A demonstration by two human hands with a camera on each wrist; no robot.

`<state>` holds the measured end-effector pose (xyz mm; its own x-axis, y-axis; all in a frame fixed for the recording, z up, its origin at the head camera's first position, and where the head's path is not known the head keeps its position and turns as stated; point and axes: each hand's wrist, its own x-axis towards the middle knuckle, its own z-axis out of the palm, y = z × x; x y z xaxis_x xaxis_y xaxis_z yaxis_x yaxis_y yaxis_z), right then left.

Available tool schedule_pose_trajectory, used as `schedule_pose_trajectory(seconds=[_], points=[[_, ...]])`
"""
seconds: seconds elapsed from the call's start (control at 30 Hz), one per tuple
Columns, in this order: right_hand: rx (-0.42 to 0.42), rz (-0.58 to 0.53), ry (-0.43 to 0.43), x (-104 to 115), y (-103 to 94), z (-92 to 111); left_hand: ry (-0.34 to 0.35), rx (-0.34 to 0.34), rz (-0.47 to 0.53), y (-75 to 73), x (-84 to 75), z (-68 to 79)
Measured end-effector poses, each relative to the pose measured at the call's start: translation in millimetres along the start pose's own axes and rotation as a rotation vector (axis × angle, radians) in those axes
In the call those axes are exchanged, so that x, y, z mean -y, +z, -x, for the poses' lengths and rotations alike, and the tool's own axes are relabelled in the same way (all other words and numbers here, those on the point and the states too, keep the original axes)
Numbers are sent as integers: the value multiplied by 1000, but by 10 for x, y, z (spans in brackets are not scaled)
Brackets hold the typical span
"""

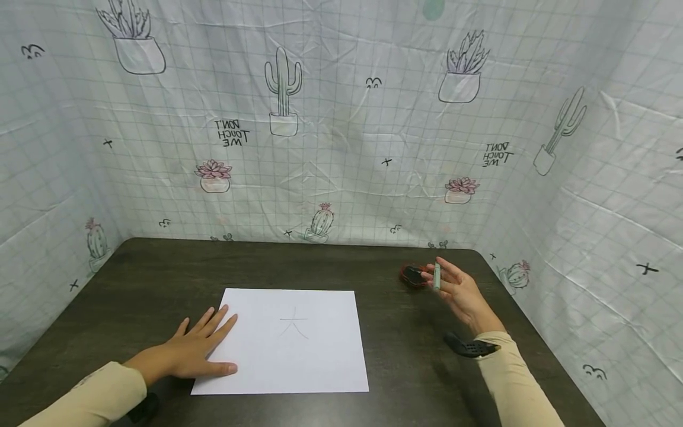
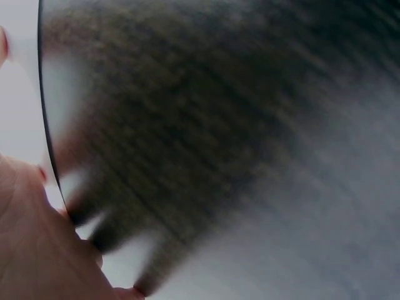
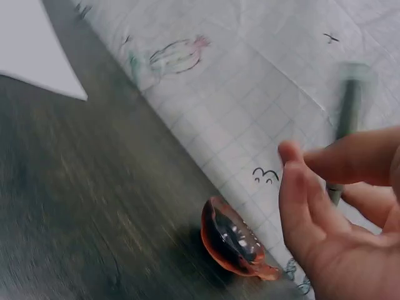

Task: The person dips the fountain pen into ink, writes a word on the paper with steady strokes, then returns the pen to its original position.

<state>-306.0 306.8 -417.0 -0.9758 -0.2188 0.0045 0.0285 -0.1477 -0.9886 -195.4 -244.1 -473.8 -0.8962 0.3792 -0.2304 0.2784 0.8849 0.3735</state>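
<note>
A white sheet of paper (image 1: 331,362) lies on the dark table, with a thin-lined character of several strokes (image 1: 294,320) near its upper middle. My left hand (image 1: 200,350) rests with fingers spread on the sheet's left edge; the left wrist view shows part of this hand (image 2: 44,244) at its lower left. To the right of the paper, my right hand (image 1: 464,296) is raised, holding a slim green pen-like stick (image 1: 437,277) between thumb and fingers. In the right wrist view the stick (image 3: 350,112) is blurred at its upper end, and its tip cannot be made out.
Just left of the right hand sits a small red-rimmed dish (image 3: 234,240) with something black and shiny in it. The dark wooden table (image 1: 176,267) meets white cloth walls (image 1: 341,148) printed with cacti at the back and both sides. A black strap (image 1: 469,346) circles the right wrist.
</note>
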Motion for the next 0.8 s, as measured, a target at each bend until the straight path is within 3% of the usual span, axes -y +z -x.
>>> schedule_pose_trajectory(seconds=[0.23,0.37,0.57,0.8], points=[[98,-235,26,7,-32,15,-7,1,-14,23,-4,-3],[135,-298,24,-2,-41,16,-5,-3,-10,30,1,0],[195,-211,-51,6,-17,17,-3,-14,-15,35,24,-10],[147,-142,-33,37,-41,5,-12,2,-8,11,-2,-4]])
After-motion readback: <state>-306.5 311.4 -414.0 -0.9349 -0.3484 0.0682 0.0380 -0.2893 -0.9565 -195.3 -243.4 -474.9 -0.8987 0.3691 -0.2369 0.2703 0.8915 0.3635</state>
